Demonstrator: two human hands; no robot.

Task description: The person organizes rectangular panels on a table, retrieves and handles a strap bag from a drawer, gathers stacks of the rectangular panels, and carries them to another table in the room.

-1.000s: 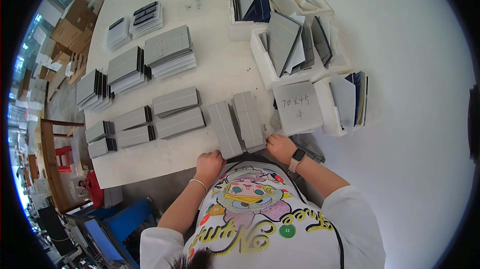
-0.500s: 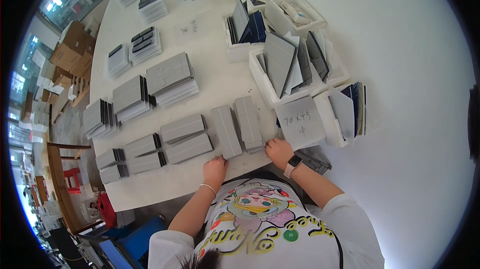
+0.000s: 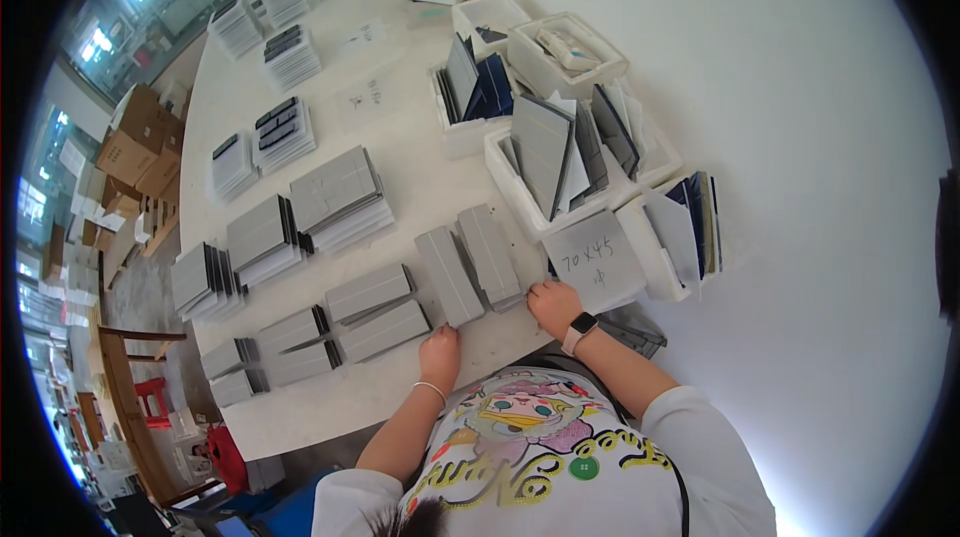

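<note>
Both hands sit right at the near edge of the white surface (image 3: pixel 400 137). The left hand (image 3: pixel 440 349) rests its fingers flat on the near end of one long grey stack of thin plates (image 3: pixel 448 277), not wrapped around anything. The right hand (image 3: pixel 553 303), smartwatch on the wrist, has its fingers curled against the near end of the second grey stack (image 3: pixel 489 257), which lies just beside the first, both stacks angled toward the far edge; can't really tell if it's pinching a plate or just pressing.

Pretty crowded around there. A grey card with handwriting (image 3: pixel 597 259) lies just right of the right hand, leaning on a white foam tray (image 3: pixel 505 169) full of upright grey and dark blue sheets. More trays run along the right edge. To the left, two flat grey piles (image 3: pixel 378 312) sit close to the left hand, and further stacks fill the left side out to the far corner.
</note>
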